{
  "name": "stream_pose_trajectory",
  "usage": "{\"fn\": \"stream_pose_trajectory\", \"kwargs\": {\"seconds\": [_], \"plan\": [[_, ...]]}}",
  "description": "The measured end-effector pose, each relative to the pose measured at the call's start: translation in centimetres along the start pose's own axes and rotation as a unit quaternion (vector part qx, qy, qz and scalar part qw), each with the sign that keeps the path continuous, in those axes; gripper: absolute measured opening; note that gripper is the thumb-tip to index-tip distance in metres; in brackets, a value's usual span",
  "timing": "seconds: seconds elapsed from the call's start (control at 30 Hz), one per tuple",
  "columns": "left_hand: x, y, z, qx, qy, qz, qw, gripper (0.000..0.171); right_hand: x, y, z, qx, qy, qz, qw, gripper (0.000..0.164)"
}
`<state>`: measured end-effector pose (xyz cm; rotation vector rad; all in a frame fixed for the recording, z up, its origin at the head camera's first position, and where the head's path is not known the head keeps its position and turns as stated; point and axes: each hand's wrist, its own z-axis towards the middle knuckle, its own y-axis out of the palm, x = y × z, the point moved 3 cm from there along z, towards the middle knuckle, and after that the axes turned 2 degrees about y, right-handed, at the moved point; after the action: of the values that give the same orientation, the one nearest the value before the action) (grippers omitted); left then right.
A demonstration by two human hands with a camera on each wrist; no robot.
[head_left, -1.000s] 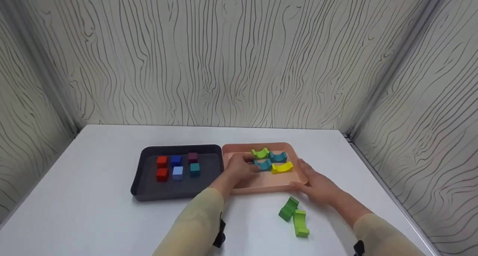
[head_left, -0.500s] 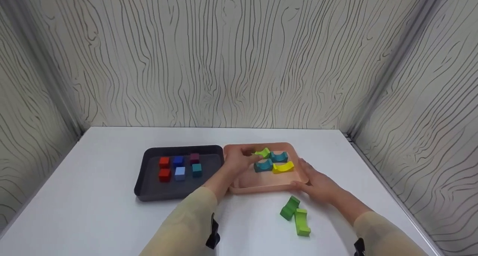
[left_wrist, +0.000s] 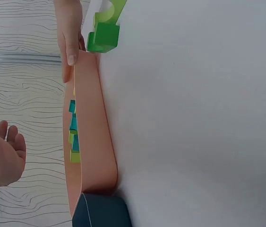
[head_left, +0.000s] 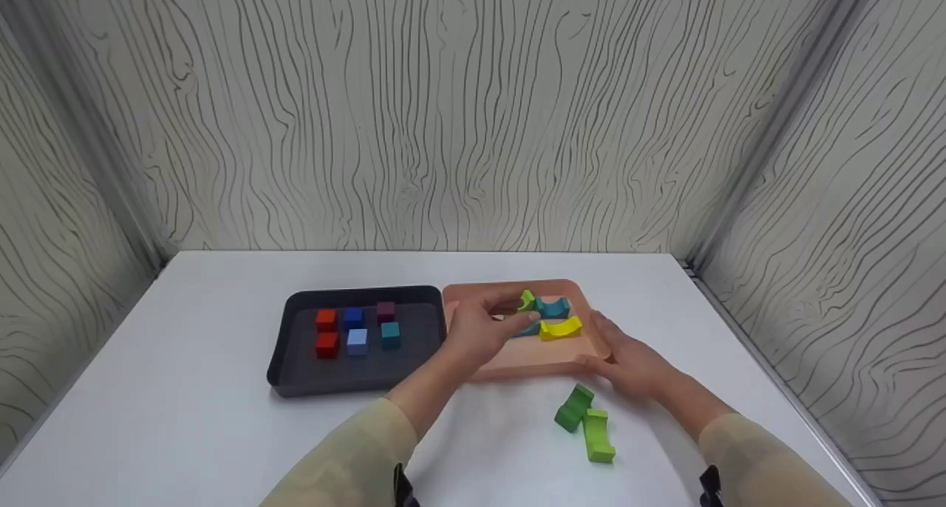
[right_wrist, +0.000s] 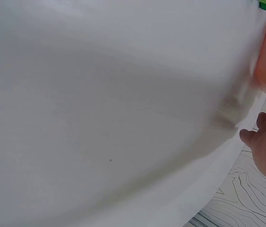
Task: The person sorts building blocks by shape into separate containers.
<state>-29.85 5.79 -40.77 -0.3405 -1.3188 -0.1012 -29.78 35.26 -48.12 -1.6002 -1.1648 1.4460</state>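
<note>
In the head view my left hand is over the peach tray, its thumb and fingers spread apart, nothing between them. Below its fingertips are a lime curved block and a teal curved block, both partly hidden by the hand. A second teal block and a yellow curved block lie just right of them in the tray. My right hand holds the tray's front right corner, thumb at the front wall and fingers along the right side. The left wrist view shows my left hand raised above the tray's rim.
A dark grey tray touches the peach tray's left side and holds several cubes in red, blue and teal, with a maroon one. In front of the peach tray, a dark green curved block lies against a lime one on the white table.
My left hand has left the near teal block, passed to the left end of the lime block, then shifted right above both. The right hand stays at the tray's corner.
</note>
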Motion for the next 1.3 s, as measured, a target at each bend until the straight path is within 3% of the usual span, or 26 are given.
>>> {"fn": "stream_pose_trajectory", "kwargs": {"seconds": [0.17, 0.4, 0.63, 0.77, 0.93, 1.3], "plan": [[0.3, 0.6, -1.4, -0.013, 0.014, -0.007, 0.9998, 0.046, 0.0, 0.0, 0.1, -0.003, 0.001, 0.006, 1.0, 0.107], [-0.3, 2.2, -3.7, -0.055, -0.002, -0.004, 0.9985, 0.048, 0.0, 0.0, 0.2, 0.002, -0.004, 0.009, 1.0, 0.107], [-2.0, 4.4, -5.8, -0.099, -0.025, -0.011, 0.9947, 0.042, 0.1, -0.1, 0.1, 0.004, 0.008, 0.014, 1.0, 0.109], [-3.3, 5.4, -6.6, -0.107, -0.026, -0.003, 0.9939, 0.042, 0.1, 0.0, 0.2, 0.007, 0.002, 0.013, 1.0, 0.108], [-4.7, 6.1, -7.2, -0.108, -0.035, 0.014, 0.9934, 0.045, 0.1, 0.2, 0.2, 0.009, -0.005, 0.004, 1.0, 0.108], [-6.4, 6.9, -7.0, -0.088, -0.044, 0.033, 0.9946, 0.054, 0.2, 0.2, 0.1, 0.009, -0.001, 0.0, 1.0, 0.107]]}}
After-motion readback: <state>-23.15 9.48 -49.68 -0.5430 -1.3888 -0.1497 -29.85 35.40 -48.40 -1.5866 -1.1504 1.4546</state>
